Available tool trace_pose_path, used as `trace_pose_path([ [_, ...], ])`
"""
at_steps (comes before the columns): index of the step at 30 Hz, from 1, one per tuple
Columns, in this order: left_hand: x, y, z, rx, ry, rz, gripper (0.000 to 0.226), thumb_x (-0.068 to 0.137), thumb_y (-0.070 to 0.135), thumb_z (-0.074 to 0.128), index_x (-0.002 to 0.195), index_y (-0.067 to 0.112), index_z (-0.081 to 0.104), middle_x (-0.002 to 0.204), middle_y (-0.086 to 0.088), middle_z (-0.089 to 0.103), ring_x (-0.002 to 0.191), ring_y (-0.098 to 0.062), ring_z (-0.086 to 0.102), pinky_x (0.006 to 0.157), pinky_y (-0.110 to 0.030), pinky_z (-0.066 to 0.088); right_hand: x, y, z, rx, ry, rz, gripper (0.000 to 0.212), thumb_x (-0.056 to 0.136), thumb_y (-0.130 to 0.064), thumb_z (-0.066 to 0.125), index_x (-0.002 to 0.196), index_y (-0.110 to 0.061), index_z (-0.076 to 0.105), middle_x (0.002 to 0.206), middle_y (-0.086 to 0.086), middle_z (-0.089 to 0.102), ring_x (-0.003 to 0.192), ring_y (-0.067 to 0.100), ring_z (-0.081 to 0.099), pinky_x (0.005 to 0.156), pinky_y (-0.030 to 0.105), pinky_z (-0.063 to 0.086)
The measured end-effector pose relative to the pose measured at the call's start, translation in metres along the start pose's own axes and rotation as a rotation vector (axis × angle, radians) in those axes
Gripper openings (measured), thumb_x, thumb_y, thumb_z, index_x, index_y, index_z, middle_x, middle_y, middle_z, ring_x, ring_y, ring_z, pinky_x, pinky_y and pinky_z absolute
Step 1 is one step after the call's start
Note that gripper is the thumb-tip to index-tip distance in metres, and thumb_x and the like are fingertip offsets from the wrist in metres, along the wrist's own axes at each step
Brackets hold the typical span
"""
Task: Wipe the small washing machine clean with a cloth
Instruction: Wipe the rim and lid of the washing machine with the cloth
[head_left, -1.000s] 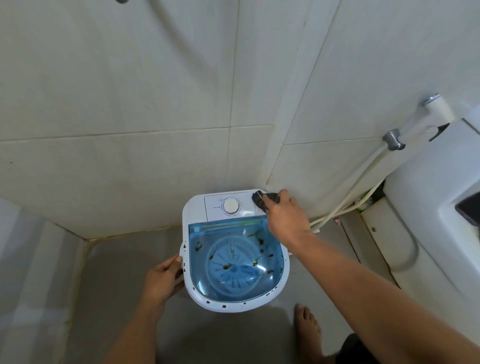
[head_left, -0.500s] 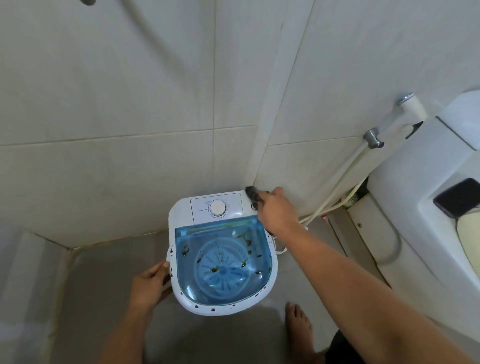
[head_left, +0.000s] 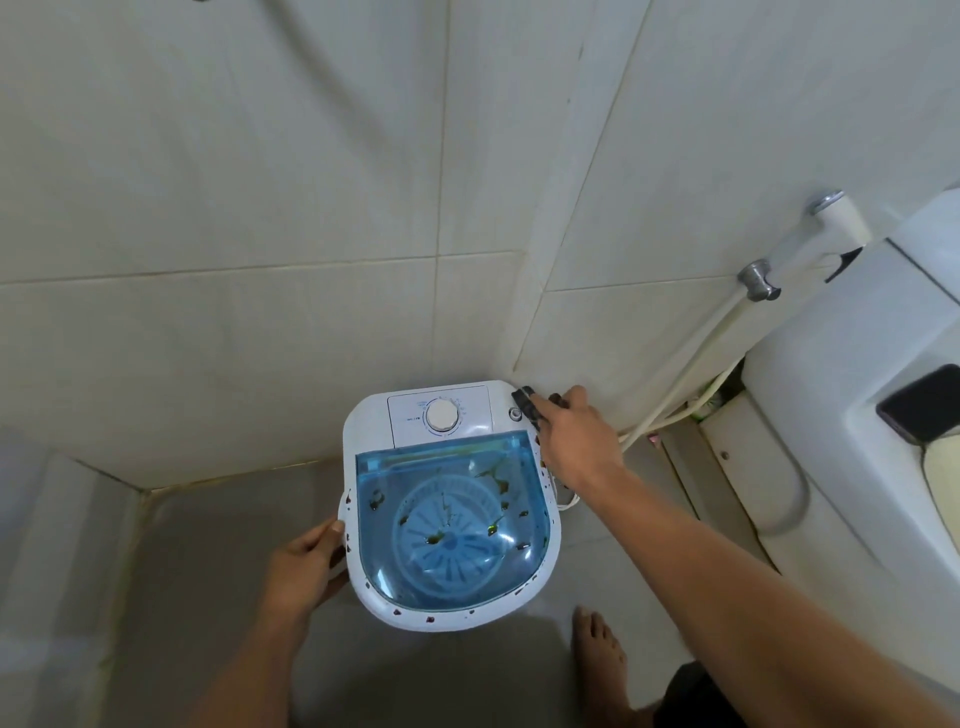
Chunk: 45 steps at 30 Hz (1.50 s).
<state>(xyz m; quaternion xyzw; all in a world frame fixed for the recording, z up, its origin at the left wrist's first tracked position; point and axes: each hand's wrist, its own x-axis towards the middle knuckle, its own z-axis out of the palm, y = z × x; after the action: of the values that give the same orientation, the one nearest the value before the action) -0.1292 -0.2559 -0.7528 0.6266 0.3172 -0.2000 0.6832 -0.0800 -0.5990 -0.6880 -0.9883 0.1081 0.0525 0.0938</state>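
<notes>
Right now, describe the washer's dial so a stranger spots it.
Find the white washing machine in the tiled corner. Behind its blue lid, the dial is the big round white knob, larger than the small metal ring beside it.

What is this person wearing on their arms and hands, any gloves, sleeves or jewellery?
Nothing shows: the left hand and right hand are bare, without gloves, rings or watch, and no sleeves cover either arm in view. A dark garment edge shows at the bottom.
</notes>
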Motion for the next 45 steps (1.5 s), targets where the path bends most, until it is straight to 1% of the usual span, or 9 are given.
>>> trace_pose_path([
  [8,-0.005,0.002,-0.001,0.033,0.012,-0.005,0.025,0.099,0.021,0.062,0.120,0.012,0.073,0.110,-0.010,0.078,0.103,-0.026,0.072,0.079,-0.034,0.057,0.035,-0.029,-0.013,0.054,-0.012,0.082,0.041,0.101,-0.023,0.049,0.141,-0.027,0.056,0.120,0.013,0.044,0.095,0.034,0.059,0.078,0.041,0.053],
  [14,-0.006,0.003,-0.001,0.024,0.012,-0.016,0.024,0.099,0.020,0.062,0.119,0.012,0.074,0.109,-0.010,0.078,0.106,-0.027,0.072,0.080,-0.034,0.057,0.000,-0.055,0.009,-0.107,-0.016,-0.352,0.068,0.096,-0.015,0.056,0.157,-0.028,0.030,0.128,0.015,0.041,0.104,0.036,0.054,0.073,0.048,0.059],
  [20,-0.011,0.006,0.002,0.000,-0.003,-0.016,0.026,0.100,0.018,0.061,0.121,0.009,0.073,0.105,-0.009,0.078,0.102,-0.025,0.072,0.080,-0.034,0.057,0.019,-0.022,-0.017,0.017,0.006,0.138,0.046,0.102,-0.023,0.047,0.148,-0.026,0.047,0.123,0.013,0.043,0.097,0.035,0.058,0.075,0.043,0.053],
  [25,-0.012,0.008,0.003,-0.019,0.008,-0.024,0.018,0.100,0.015,0.060,0.113,0.011,0.072,0.075,0.004,0.079,0.074,-0.011,0.073,0.069,-0.031,0.059,-0.042,-0.048,0.012,-0.128,-0.020,-0.366,0.055,0.101,-0.026,0.053,0.154,-0.033,0.040,0.126,0.012,0.047,0.097,0.033,0.057,0.062,0.044,0.057],
  [30,-0.021,0.014,0.006,-0.008,0.008,0.004,0.017,0.102,0.013,0.057,0.111,0.013,0.072,0.084,0.001,0.077,0.077,-0.013,0.072,0.054,-0.021,0.059,0.005,-0.031,-0.019,-0.107,-0.005,0.081,0.041,0.098,-0.018,0.050,0.137,-0.021,0.057,0.121,0.013,0.043,0.096,0.035,0.058,0.077,0.043,0.053],
  [32,-0.023,0.015,0.007,-0.014,0.006,0.002,0.018,0.102,0.012,0.056,0.110,0.012,0.071,0.085,-0.001,0.076,0.078,-0.015,0.070,0.053,-0.020,0.059,0.007,-0.043,-0.025,-0.041,0.007,0.040,0.041,0.101,-0.024,0.048,0.141,-0.025,0.054,0.121,0.013,0.044,0.097,0.035,0.058,0.078,0.043,0.054],
  [36,-0.022,0.015,0.006,-0.008,0.013,0.003,0.016,0.102,0.013,0.057,0.107,0.015,0.072,0.076,0.005,0.078,0.078,-0.013,0.070,0.059,-0.024,0.058,-0.017,-0.052,-0.008,-0.123,-0.037,-0.317,0.052,0.101,-0.025,0.049,0.152,-0.034,0.041,0.123,0.013,0.046,0.096,0.032,0.056,0.070,0.044,0.057],
  [41,-0.024,0.016,0.006,-0.017,0.016,-0.016,0.017,0.102,0.012,0.057,0.106,0.015,0.073,0.083,0.001,0.077,0.081,-0.016,0.071,0.058,-0.024,0.059,0.034,-0.048,-0.026,-0.017,-0.052,0.113,0.041,0.098,-0.020,0.050,0.137,-0.025,0.059,0.121,0.012,0.044,0.093,0.035,0.061,0.078,0.040,0.053],
  [45,-0.021,0.017,0.004,-0.008,0.009,-0.010,0.016,0.101,0.013,0.059,0.103,0.018,0.074,0.080,0.004,0.079,0.086,-0.019,0.073,0.068,-0.031,0.058,0.016,-0.076,-0.015,-0.138,-0.070,-0.211,0.052,0.097,-0.017,0.053,0.147,-0.031,0.048,0.125,0.012,0.042,0.099,0.033,0.056,0.073,0.040,0.052],
])
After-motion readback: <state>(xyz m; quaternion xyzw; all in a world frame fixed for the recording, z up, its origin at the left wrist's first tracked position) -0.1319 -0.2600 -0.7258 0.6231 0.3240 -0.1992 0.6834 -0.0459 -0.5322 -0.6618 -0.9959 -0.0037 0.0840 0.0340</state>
